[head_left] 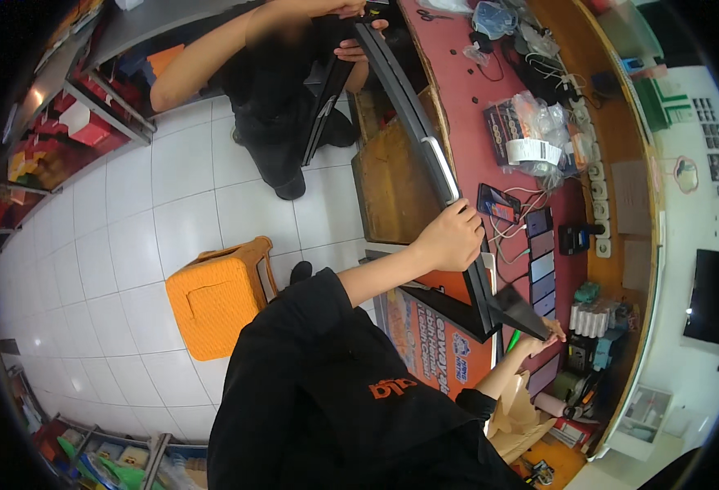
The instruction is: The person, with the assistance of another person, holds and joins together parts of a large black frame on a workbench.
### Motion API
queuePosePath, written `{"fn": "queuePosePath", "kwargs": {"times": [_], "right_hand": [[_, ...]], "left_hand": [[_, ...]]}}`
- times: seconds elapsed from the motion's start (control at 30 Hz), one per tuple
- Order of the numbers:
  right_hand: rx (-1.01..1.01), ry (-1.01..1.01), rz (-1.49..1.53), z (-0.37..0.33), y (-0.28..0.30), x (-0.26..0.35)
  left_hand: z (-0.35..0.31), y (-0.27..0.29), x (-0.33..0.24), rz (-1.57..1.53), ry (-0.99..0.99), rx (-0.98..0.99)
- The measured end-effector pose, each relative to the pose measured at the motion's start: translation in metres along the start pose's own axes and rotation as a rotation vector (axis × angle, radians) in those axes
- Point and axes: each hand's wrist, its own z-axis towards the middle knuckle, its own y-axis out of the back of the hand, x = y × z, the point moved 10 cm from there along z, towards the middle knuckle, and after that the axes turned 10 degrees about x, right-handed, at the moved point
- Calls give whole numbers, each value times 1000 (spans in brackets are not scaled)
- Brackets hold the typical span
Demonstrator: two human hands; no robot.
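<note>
A long black frame-like panel (408,110) with a white strip along one side slants across the front edge of the red bench. My left hand (453,235) is closed round its edge, near the end closest to me. Beyond that end, my right hand (549,333) grips a thin dark flat piece (521,312) by its far corner; whether that piece is joined to the panel, I cannot tell. At the far end, another person's hand (353,51) is on the panel. Beside the right hand lies a bright green stick-like thing (513,340).
Several phones (541,265) and white cables lie on the red bench (478,122), with plastic-wrapped boxes (531,139) farther off. An orange stool (215,306) stands on the tiled floor at my left. Brown paper (516,420) sits near my right forearm.
</note>
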Motion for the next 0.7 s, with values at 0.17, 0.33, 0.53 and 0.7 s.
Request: {"fn": "queuePosePath", "kwargs": {"times": [0.17, 0.33, 0.53, 0.7], "right_hand": [[-182, -136, -50, -15, 37, -54], [-213, -212, -348, -28, 67, -33], [-471, -193, -86, -43, 109, -10], [-314, -422, -130, -35, 113, -10]], "left_hand": [[-7, 0, 5, -9, 35, 45], [-7, 6, 5, -23, 47, 41], [-13, 15, 0, 129, 67, 18], [-14, 19, -3, 75, 53, 10]]}}
